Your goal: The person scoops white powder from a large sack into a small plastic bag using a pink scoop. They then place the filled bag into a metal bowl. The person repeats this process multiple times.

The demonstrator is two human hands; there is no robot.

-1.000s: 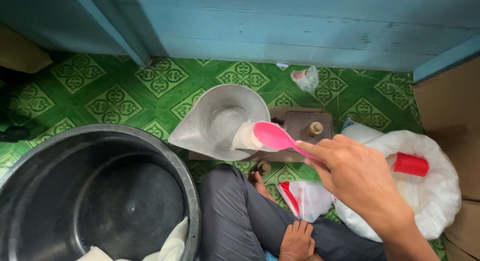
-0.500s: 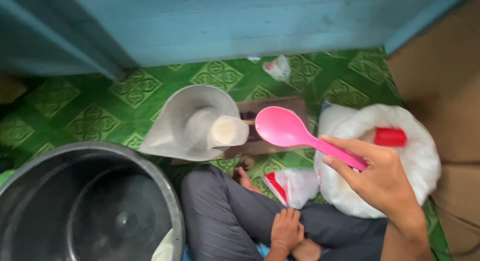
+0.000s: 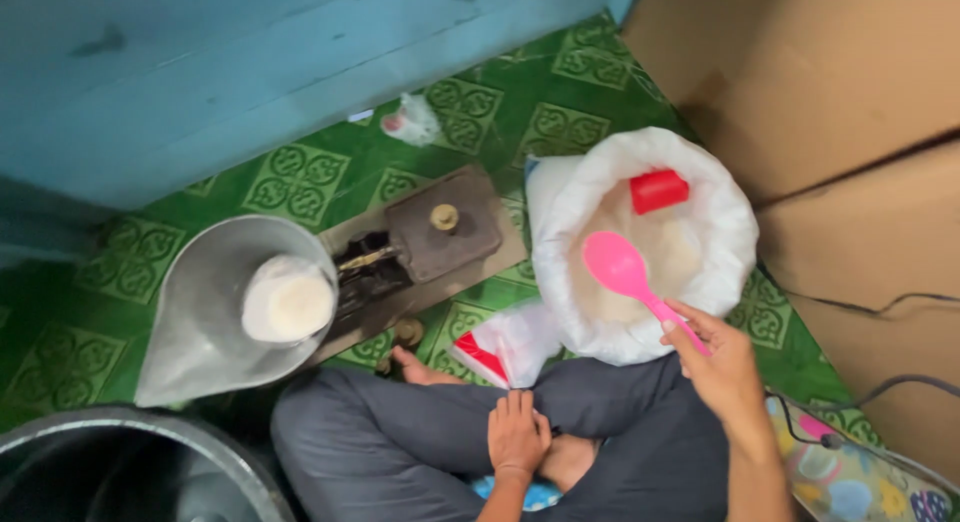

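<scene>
right hand [image 3: 725, 367] pinched pink spoon [image 3: 620, 267] by handle over white sack [image 3: 720, 232] | left hand [image 3: 517, 434] flat on leg, empty | risk: loose grip, grain could spill onto green floor [image 3: 300, 177]

Bare forearms and feet, dark grey trousers [image 3: 400, 432] over crossed legs.

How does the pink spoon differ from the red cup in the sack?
The pink spoon is long-handled, held by the right hand above the white sack; the red cup is short, blocky and lies untouched on the powder. Spoon pink, cup red. Both look like plastic.
</scene>
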